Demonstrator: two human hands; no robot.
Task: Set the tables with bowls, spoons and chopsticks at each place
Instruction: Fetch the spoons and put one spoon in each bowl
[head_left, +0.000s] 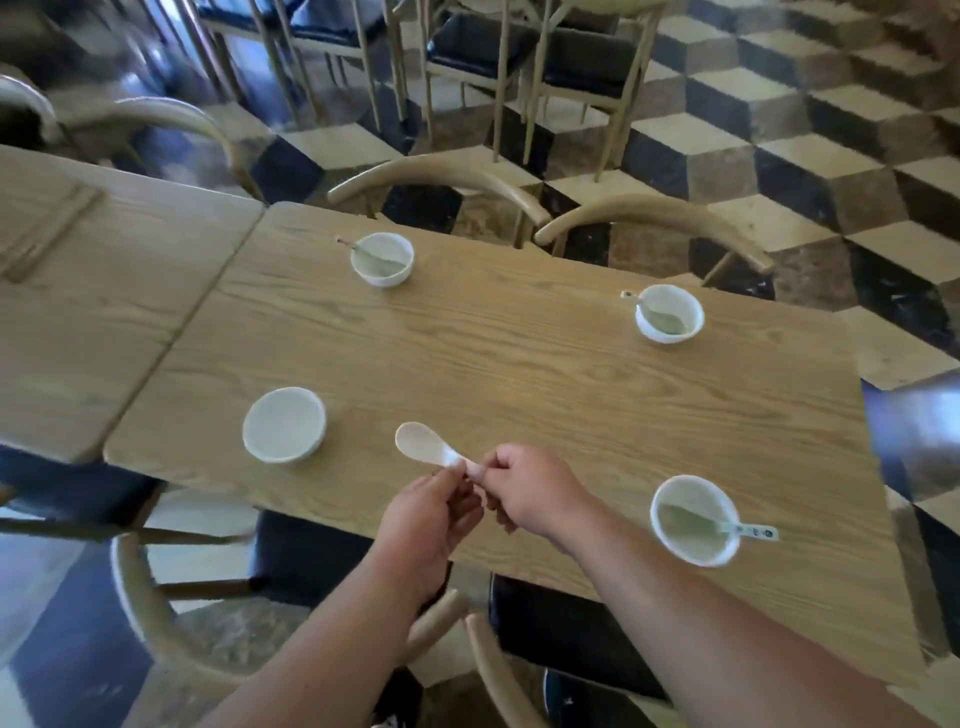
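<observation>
Spoons (666, 322) in three bowls (384, 279), fourth bowl (283, 425) left of held spoon (423, 444)

A left chair (447, 169) and a right chair (649, 208), both curved-backed, are standing side by side. Dark-cushioned chairs (478, 41) are standing beyond them. A cube-patterned floor (779, 130) is stretching away at right. A near chair (136, 608) is sitting lower left.

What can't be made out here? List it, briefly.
Head view:
- Spoon handle end: covered by the fingers of the left hand and right hand.
- Print on the second spoon, in the near right bowl: too small.
- Flat object on the left table: blurred; chopsticks or not, unclear.
</observation>
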